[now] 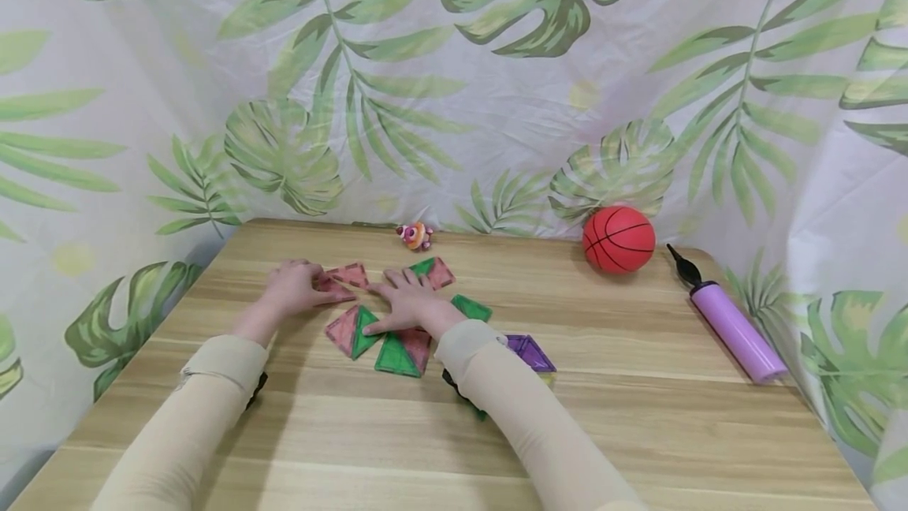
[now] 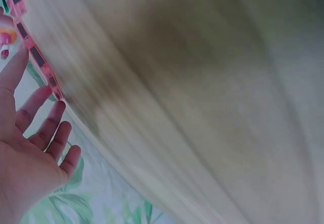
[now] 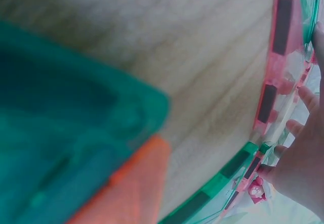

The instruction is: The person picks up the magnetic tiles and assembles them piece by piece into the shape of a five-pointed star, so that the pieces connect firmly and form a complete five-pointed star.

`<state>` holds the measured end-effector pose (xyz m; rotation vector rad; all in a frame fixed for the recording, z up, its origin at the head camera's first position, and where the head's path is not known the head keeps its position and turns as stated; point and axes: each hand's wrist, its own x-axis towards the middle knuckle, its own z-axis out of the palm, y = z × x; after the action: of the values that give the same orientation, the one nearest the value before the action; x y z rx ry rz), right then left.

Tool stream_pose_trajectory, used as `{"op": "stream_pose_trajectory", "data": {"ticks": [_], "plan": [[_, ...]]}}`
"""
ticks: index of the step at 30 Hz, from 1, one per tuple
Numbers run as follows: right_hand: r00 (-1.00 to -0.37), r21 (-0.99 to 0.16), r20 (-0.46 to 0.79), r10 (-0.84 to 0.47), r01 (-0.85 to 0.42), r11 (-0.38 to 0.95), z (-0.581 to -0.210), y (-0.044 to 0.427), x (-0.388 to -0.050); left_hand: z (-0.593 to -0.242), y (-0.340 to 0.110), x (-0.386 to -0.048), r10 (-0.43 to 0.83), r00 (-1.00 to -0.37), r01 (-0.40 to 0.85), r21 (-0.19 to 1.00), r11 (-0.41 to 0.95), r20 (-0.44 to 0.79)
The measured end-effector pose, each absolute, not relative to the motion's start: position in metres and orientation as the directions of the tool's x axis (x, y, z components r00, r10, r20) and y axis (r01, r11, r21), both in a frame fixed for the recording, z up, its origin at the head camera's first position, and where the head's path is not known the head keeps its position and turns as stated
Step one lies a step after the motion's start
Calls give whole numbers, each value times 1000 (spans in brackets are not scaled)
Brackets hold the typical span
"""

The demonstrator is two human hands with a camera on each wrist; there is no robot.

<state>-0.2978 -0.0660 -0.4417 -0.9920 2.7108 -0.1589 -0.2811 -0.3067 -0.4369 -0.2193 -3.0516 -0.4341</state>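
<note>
My left hand (image 1: pixel 292 289) pinches a pink triangular magnetic tile (image 1: pixel 335 292) between thumb and fingers. Beside it, a second pink tile (image 1: pixel 352 274) lies on the table. In the left wrist view, the thumb and fingertips (image 2: pixel 55 107) meet the pink tile's edge (image 2: pixel 38 57). My right hand (image 1: pixel 411 302) spreads over the other tiles, its thumb on a green triangle (image 1: pixel 365 331) that adjoins a pink one (image 1: pixel 342 328). Under the palm is a green and pink square (image 1: pixel 399 355), partly hidden. Past the fingertips lies another green and pink pair (image 1: pixel 441 273).
Right of the hand lie a green tile (image 1: pixel 471 307) and purple tiles (image 1: pixel 530 352), partly behind the sleeve. A small toy figure (image 1: pixel 415 236) and a red ball (image 1: pixel 619 240) stand at the back. A purple hand pump (image 1: pixel 738 330) lies at the table's right edge.
</note>
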Motion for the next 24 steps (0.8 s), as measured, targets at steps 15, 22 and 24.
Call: {"op": "stream_pose_trajectory", "data": {"ticks": [15,22,24], "plan": [[-729,-199,-245,-639,-607,769,-445,-63,-303,-439,-294,-289,131,-990,140,251,958,52],[-678,-251,-162,-717,-674,695,-428,-51,-300,-432,-296,-289,158,-986,167,262,951,55],[-672,-224,-154,-724,-690,688,-422,-46,-300,-427,-297,-290,168,-985,174,265,948,47]]}}
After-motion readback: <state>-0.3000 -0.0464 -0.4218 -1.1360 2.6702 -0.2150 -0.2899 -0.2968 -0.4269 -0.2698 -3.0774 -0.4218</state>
